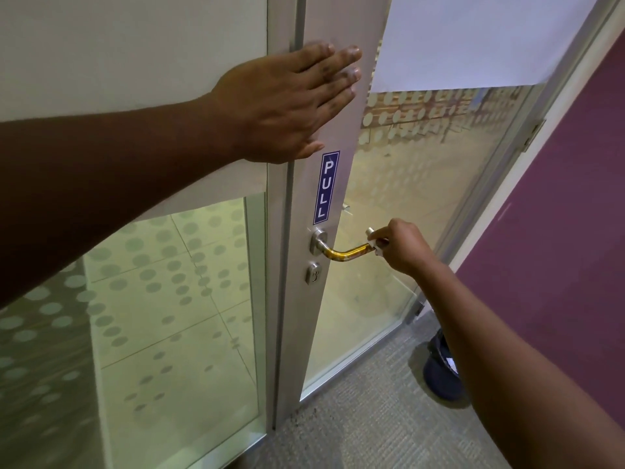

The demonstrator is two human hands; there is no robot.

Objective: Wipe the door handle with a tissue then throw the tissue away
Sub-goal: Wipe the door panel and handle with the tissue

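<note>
The metal lever door handle (341,253) juts from the white frame of a glass door (406,198), below a blue PULL sticker (325,187). My right hand (402,248) is closed around the handle's outer end, with a small piece of white tissue (378,249) pinched between fingers and metal. My left hand (291,103) lies flat, fingers spread, against the door frame above the sticker and holds nothing. A round keyhole (313,273) sits under the handle.
A dark bin (443,370) with something white in it stands on the grey carpet (372,428) at the lower right, partly behind my right forearm. A purple wall (558,231) runs along the right. Frosted dotted glass panels fill the left.
</note>
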